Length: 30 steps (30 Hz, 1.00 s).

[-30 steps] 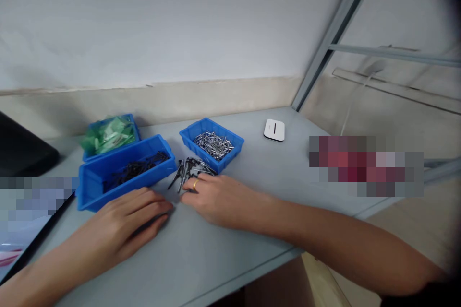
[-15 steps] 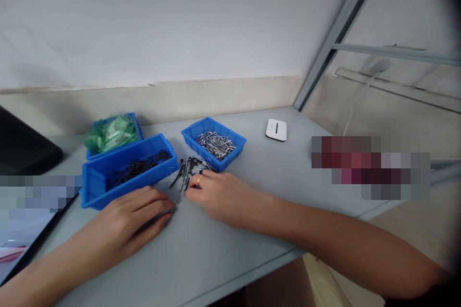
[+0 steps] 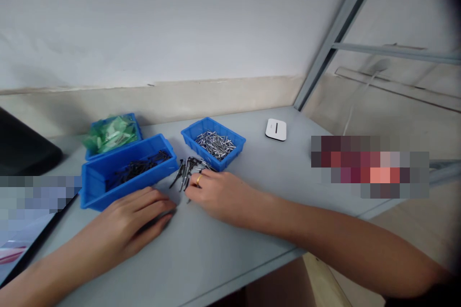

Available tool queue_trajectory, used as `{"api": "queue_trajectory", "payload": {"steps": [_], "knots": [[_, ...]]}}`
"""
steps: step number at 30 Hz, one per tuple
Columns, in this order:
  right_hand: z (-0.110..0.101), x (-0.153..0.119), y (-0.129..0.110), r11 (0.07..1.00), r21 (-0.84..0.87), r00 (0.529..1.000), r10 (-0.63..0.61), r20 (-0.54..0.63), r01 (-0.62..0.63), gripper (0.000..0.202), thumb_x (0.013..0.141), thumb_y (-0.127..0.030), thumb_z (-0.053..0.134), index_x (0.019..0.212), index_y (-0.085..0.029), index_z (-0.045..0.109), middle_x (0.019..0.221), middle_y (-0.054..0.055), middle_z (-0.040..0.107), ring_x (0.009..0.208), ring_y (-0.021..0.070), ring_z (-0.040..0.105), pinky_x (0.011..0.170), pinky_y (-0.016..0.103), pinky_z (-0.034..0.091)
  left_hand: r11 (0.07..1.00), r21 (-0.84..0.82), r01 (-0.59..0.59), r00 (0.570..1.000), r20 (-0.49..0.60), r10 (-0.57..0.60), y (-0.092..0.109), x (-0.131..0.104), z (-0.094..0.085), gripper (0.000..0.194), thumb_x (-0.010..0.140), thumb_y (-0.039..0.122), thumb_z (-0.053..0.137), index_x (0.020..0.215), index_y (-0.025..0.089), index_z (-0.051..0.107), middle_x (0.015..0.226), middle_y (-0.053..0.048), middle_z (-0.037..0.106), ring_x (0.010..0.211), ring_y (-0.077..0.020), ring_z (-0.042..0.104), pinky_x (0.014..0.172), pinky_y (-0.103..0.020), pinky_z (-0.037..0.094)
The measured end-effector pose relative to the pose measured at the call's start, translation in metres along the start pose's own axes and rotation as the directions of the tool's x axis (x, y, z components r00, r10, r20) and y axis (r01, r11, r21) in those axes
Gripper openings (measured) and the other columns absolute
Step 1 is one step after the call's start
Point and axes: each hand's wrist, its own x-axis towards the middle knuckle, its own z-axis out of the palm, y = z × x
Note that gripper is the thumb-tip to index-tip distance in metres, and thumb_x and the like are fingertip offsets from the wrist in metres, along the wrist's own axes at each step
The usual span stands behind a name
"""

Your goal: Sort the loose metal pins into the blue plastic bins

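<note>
My left hand (image 3: 139, 218) rests on the grey table in front of the long blue bin. Its fingers are curled, and a thin dark sliver shows between thumb and forefinger, too small to name. My right hand (image 3: 219, 196), with a ring on one finger, is closed at the near side of a loose pile of black and silver pins (image 3: 187, 170). The tip of a thin metal pin (image 3: 188, 201) pokes out below its fingertips, which are mostly hidden. Dark screw-like pieces (image 3: 140, 168) lie in the long blue bin (image 3: 129, 192). Silver pins (image 3: 216, 145) fill a smaller blue bin (image 3: 234, 151).
Behind the long bin stands another blue bin (image 3: 135, 127) with green plastic bags (image 3: 115, 133). A white square device (image 3: 276, 129) lies at the back right. A metal frame post (image 3: 320, 67) rises beside the table, and a dark object (image 3: 25, 148) stands at far left.
My right hand has shifted very slightly, and a thin pin tip now shows beneath its fingers. My left hand has stayed almost still.
</note>
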Motion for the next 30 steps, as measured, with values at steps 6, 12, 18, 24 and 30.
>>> {"api": "queue_trajectory", "payload": {"steps": [6, 12, 18, 24, 30], "knots": [[0.002, 0.001, 0.0, 1.0, -0.007, 1.0, -0.006, -0.004, 0.006, 0.024, 0.108, -0.005, 0.046, 0.114, -0.013, 0.068, 0.108, 0.01, 0.071, 0.098, 0.0234, 0.064, 0.071, 0.035, 0.055, 0.999, 0.031, -0.014, 1.0, -0.005, 0.014, 0.001, 0.002, -0.001, 0.034, 0.116, 0.038, 0.046, 0.106, 0.026, 0.076, 0.092, 0.001, 0.081, 0.077, -0.0144, 0.08, 0.072, -0.023, 0.06], [0.001, 0.002, -0.002, 1.0, -0.006, 1.0, -0.004, -0.008, 0.004, 0.023, 0.106, -0.004, 0.046, 0.109, -0.014, 0.067, 0.099, 0.009, 0.072, 0.093, 0.0232, 0.065, 0.07, 0.035, 0.053, 1.0, 0.004, -0.007, 1.0, -0.005, 0.007, 0.0, 0.001, -0.001, 0.03, 0.115, 0.036, 0.049, 0.105, 0.026, 0.076, 0.091, 0.002, 0.08, 0.076, -0.0142, 0.08, 0.071, -0.023, 0.06], [-0.002, 0.002, -0.004, 1.0, 0.006, 1.0, -0.001, -0.021, 0.002, 0.022, 0.105, -0.005, 0.046, 0.108, -0.016, 0.065, 0.09, 0.007, 0.072, 0.09, 0.0219, 0.065, 0.067, 0.031, 0.047, 0.999, -0.021, 0.037, 0.999, 0.003, -0.037, -0.002, -0.002, 0.0, 0.025, 0.112, 0.035, 0.053, 0.11, 0.028, 0.076, 0.093, 0.001, 0.08, 0.079, -0.0164, 0.079, 0.072, -0.025, 0.06], [0.002, 0.003, -0.007, 0.998, 0.023, 0.996, -0.049, -0.077, 0.051, 0.018, 0.109, -0.013, 0.047, 0.107, -0.017, 0.064, 0.089, 0.005, 0.072, 0.088, 0.0197, 0.067, 0.064, 0.031, 0.041, 0.99, -0.062, 0.123, 0.992, 0.013, -0.122, 0.002, -0.008, 0.003, 0.024, 0.112, 0.041, 0.054, 0.111, 0.027, 0.074, 0.098, -0.001, 0.083, 0.085, -0.0194, 0.082, 0.073, -0.025, 0.063], [0.004, 0.005, -0.007, 0.99, 0.025, 0.974, -0.135, -0.182, 0.142, 0.02, 0.113, -0.021, 0.05, 0.098, -0.019, 0.063, 0.084, 0.002, 0.07, 0.082, 0.0157, 0.065, 0.063, 0.029, 0.037, 0.96, -0.188, 0.209, 0.978, 0.054, -0.202, 0.009, -0.004, 0.003, 0.026, 0.111, 0.041, 0.054, 0.101, 0.028, 0.074, 0.088, 0.001, 0.079, 0.076, -0.0185, 0.078, 0.068, -0.024, 0.062]]}}
